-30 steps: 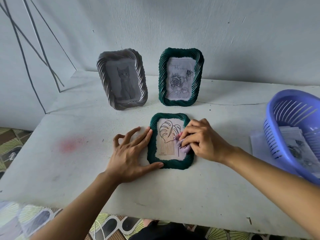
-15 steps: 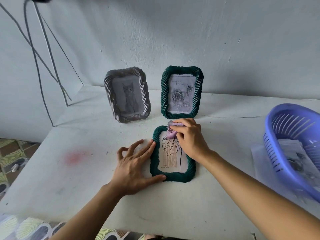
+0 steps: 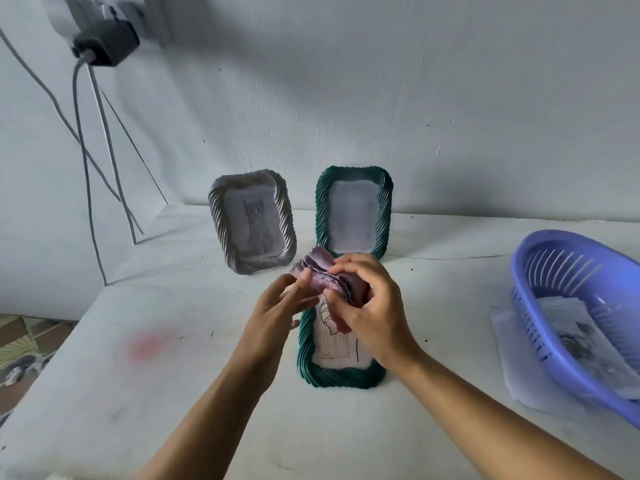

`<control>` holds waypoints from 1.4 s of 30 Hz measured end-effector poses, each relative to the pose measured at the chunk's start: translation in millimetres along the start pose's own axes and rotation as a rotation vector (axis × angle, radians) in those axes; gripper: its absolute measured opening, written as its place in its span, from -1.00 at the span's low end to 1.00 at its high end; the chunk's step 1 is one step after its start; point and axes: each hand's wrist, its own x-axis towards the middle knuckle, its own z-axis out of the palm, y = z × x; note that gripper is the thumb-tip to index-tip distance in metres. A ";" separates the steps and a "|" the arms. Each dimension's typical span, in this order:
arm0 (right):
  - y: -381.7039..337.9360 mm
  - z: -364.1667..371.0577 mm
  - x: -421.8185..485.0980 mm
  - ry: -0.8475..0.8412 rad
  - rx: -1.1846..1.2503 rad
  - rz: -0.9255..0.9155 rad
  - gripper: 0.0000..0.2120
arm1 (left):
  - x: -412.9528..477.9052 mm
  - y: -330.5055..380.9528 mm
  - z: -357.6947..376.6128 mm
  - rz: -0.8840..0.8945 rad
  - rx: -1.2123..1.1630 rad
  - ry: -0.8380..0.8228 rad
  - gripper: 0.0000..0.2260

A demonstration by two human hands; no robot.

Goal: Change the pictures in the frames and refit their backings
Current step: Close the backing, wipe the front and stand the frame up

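Right hand [image 3: 367, 306] pinches purple cloth [image 3: 322, 268] above lying green frame [image 3: 339, 379], face up on table [image 3: 173, 393]. Left hand [image 3: 273, 306] touches cloth, fingers straight. I judge the swaps nearly done, only wiping left.

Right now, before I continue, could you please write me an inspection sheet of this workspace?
Surface: white table, with a pink stain at left.
Job's things: grey frame with a cat picture and green frame stand near the wall; second green frame lies flat, leaf drawing up.
Clutter: purple basket holding papers, over loose sheets.
Hands: right hand grips a purple cloth above the flat frame; left hand touches it with its fingertips.
Cables: grey cables hang from a black adapter.
Surroundings: white wall; patterned floor at left.
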 end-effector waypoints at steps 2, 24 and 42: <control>-6.2 -1.1 -2.2 -0.049 0.014 0.004 -0.79 | 3.4 3.2 3.2 0.005 -0.094 0.019 -0.74; 43.6 -25.6 -12.9 -0.063 -0.413 0.040 -0.83 | 18.2 -0.5 -122.3 -0.038 0.144 0.183 -0.81; 62.4 -17.7 -16.6 -0.176 -0.852 0.429 -0.62 | 26.4 -79.3 -147.2 0.459 1.261 0.453 -0.88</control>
